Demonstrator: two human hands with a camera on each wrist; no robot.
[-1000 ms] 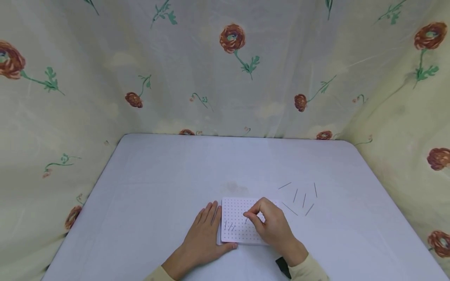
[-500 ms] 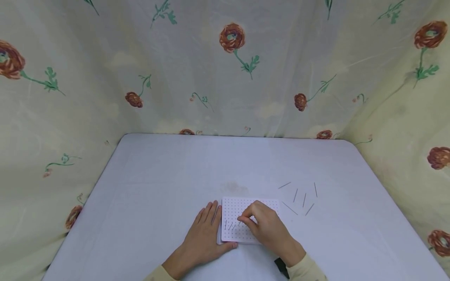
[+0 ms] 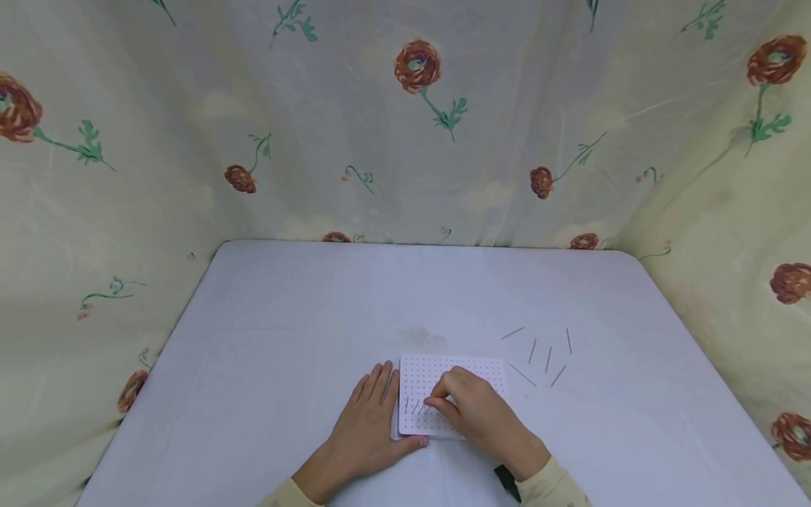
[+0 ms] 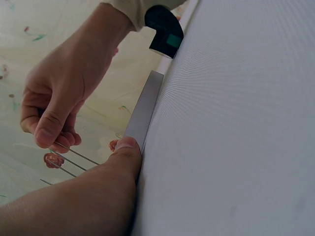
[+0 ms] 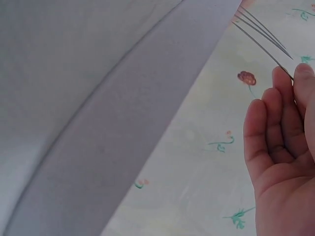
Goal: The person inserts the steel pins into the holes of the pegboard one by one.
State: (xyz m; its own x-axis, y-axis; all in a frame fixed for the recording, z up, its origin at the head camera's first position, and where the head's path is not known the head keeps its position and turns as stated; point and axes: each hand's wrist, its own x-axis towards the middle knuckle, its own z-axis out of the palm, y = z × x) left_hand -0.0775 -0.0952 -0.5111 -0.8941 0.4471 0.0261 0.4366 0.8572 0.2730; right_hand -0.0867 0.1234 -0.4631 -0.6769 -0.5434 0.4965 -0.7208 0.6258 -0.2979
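Observation:
A white board [image 3: 418, 370] with a grid of small holes lies on the table. My left hand [image 3: 364, 429] lies flat with its fingers along the board's left side; in the left wrist view its thumb [image 4: 125, 152] touches the front edge. Between thumb and fingertips my right hand [image 3: 475, 412] pinches a thin metal needle [image 5: 260, 45], whose lower end is down at the board. Whether it sits in a hole I cannot tell. Just left of it, 3 needles [image 3: 407, 405] stand in the board, some tilted. The right hand covers part of the board's right half.
Several loose needles [image 3: 548, 359] lie scattered on the white table [image 3: 285, 317] to the right of the board. A dark wrist device [image 3: 507, 482] sits under the right wrist. Flowered cloth [image 3: 367, 127] hangs around the table's back and sides.
My right hand has moved left and slightly down over the board with the pinched needle, stopping beside the standing ones. The left hand and loose needles have stayed put.

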